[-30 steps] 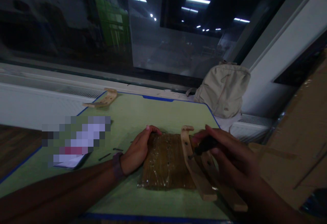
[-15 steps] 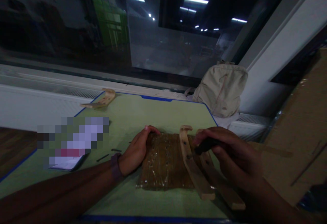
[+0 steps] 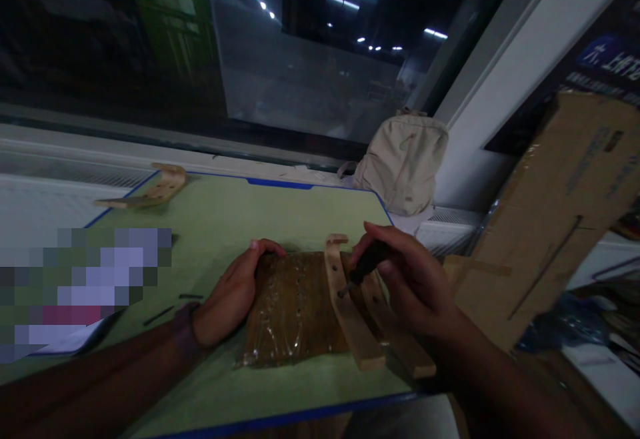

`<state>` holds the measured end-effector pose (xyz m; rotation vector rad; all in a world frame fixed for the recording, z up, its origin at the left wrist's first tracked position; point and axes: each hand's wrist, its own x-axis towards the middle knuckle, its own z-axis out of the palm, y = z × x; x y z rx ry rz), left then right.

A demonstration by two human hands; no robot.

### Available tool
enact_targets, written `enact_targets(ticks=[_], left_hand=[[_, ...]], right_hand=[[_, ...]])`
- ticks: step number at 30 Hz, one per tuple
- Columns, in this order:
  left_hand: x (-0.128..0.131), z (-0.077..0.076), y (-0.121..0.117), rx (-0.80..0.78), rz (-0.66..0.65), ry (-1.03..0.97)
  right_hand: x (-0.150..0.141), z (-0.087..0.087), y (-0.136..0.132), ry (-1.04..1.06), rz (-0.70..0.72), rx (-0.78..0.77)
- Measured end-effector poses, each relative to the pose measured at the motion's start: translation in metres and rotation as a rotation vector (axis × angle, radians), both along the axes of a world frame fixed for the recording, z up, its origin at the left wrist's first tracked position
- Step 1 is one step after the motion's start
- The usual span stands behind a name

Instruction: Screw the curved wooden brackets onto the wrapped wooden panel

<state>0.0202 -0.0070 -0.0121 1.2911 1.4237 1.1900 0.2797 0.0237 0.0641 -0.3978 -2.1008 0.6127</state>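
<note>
My right hand [image 3: 413,275] is closed around the black handle of a screwdriver [image 3: 369,260]. Its tip meets a hole in a curved wooden piece [image 3: 356,322] that lies across the right part of a plastic-wrapped wooden board [image 3: 280,319]. Just to the right, a second curved wooden piece [image 3: 410,349] lies alongside, partly behind my fingers. My left hand [image 3: 235,289] grips the board's left edge, fingers bent over its far corner. Left of my wrist, two dark bolts or screws [image 3: 159,315] rest on the green tabletop [image 3: 280,212].
Another curved wooden piece [image 3: 155,192] sits at the table's far left corner. A blurred-out phone-like object [image 3: 75,299] lies at left. Beyond the far right corner is a beige backpack [image 3: 407,162] by the window. A large cardboard box [image 3: 555,212] leans at right.
My view has swung to the right, so the table and its things appear farther left. Both hands keep their places on the board and screwdriver; the screwdriver's tip stays at the hole.
</note>
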Motion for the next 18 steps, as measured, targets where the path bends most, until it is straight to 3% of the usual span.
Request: enact_targets(ticks=[4, 9, 13, 18], left_hand=[[0.002, 0.003, 0.000, -0.007, 0.014, -0.020], [0.005, 0.010, -0.002, 0.003, 0.015, -0.040], [0.005, 0.009, -0.002, 0.010, 0.011, -0.038], [0.003, 0.005, -0.001, -0.006, 0.003, -0.015]], right_hand=[[0.004, -0.003, 0.004, 0.088, -0.053, 0.012], [0.000, 0.005, -0.007, 0.072, -0.015, 0.036], [-0.007, 0.003, -0.009, 0.104, 0.060, -0.055], [-0.004, 0.001, -0.003, 0.158, -0.027, -0.004]])
